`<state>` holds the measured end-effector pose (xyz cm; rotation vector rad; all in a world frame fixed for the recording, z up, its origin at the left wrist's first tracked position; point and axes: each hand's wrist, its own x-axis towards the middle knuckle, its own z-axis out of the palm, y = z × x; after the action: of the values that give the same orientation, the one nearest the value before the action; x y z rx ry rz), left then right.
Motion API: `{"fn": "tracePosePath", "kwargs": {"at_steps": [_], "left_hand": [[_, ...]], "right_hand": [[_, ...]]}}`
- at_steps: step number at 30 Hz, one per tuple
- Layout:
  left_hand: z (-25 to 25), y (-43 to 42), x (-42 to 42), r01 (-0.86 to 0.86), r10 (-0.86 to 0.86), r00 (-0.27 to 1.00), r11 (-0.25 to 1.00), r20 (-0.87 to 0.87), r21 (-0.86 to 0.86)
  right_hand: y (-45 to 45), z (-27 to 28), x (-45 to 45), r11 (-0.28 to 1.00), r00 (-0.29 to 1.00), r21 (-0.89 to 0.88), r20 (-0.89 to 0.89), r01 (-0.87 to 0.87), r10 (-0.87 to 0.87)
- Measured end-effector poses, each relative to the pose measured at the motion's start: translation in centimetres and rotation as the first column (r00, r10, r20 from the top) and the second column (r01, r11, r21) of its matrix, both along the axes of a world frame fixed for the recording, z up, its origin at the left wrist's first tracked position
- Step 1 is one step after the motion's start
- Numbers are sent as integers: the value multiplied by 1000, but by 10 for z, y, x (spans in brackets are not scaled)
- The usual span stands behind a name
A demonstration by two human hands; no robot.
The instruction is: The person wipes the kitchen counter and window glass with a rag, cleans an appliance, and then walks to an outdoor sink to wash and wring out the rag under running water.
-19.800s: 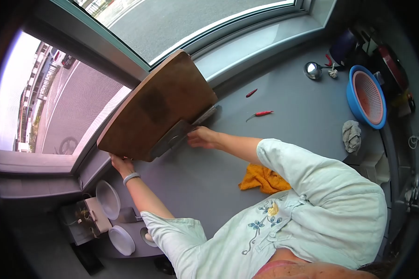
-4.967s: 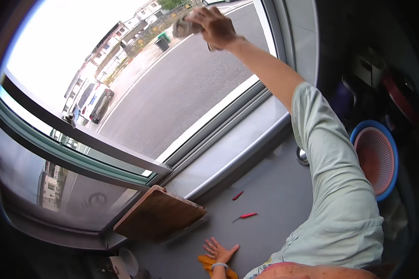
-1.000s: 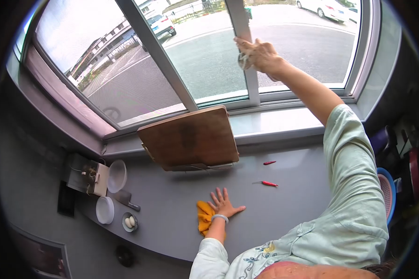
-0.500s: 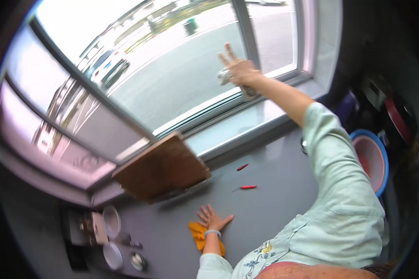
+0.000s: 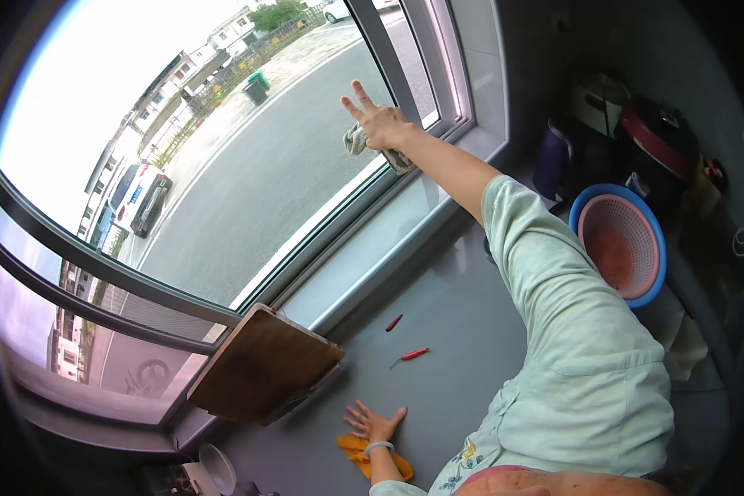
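My right hand [image 5: 383, 127] is stretched out at the window glass [image 5: 264, 165], close to the upright frame bar. A crumpled greyish-white rag [image 5: 355, 140] is held in it, and two fingers stick out above. My left hand [image 5: 377, 424] lies flat on the grey countertop [image 5: 463, 331], fingers spread, with a bracelet on the wrist. Under that wrist is an orange cloth [image 5: 401, 465]. Beyond the left hand lie two red chili peppers [image 5: 415, 354].
A wooden cutting board [image 5: 264, 364] leans by the window at left. On the right are a pink colander [image 5: 591, 223] in a blue basin [image 5: 658, 277], a purple kettle [image 5: 554, 161] and a red-banded cooker [image 5: 657, 136]. A white bowl [image 5: 217, 467] stands at lower left.
The view has swung, so the window, board and peppers sit farther left or lower. My right hand stays by the frame bar with the rag; my left hand remains flat beside the orange cloth.
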<state>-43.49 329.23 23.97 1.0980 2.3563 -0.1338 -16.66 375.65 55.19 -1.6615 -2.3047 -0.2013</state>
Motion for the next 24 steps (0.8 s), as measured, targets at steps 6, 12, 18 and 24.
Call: {"fn": "tracePosePath", "kwargs": {"at_steps": [6, 12, 18, 24], "left_hand": [[-4, 0, 0, -6, 6, 1000, 1000, -11, -23], [-1, 3, 1, 6, -6, 1000, 1000, -9, -13], [-12, 0, -4, -7, 5, 999, 999, -40, -45], [-18, 1, -6, -7, 4, 998, 999, -60, -52]], "right_hand": [[19, -5, 25, 993, 993, -16, 20, 116, -115], [46, -15, 53, 989, 989, 18, -23, 146, -146], [43, -11, 62, 989, 989, -45, -32, 143, -145], [52, -15, 70, 985, 982, -8, -80, 172, -172]]}}
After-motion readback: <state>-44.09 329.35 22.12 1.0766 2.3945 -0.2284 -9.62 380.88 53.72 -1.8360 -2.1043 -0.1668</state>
